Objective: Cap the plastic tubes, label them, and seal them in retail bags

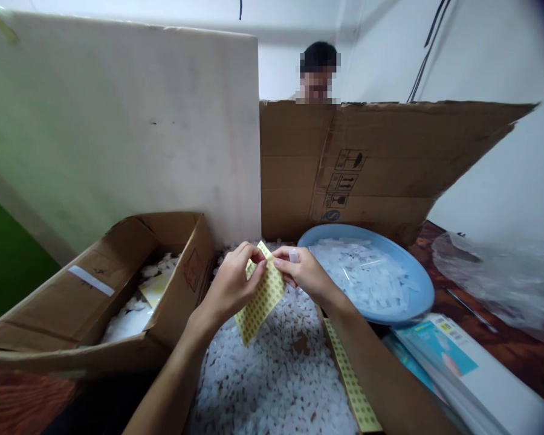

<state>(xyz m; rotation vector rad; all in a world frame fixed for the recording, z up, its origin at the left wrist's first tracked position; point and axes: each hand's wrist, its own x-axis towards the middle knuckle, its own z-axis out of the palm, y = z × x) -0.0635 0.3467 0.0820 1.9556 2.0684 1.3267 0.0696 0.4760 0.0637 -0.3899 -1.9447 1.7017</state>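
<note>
My left hand [240, 275] is closed, its thumb and index finger pinching a yellow sticker sheet [260, 302] covered with rows of small round dots. The sheet hangs tilted over many small whitish plastic pieces. At its upper right edge, the fingertips of my right hand [306, 272] are pressed together, touching or very near the sheet. A small translucent whitish plastic piece [294, 255] shows at the right hand's fingers. Whatever lies between those fingertips is too small to make out.
Left stands an open cardboard box [194, 266] with white scraps inside. A blue basin [424, 290] of translucent strips is at the right, near a white box [489, 362] and clear plastic wrap [503, 278]. Another dotted sheet [351, 380] lies below my right forearm. A person sits behind a cardboard panel [390, 157].
</note>
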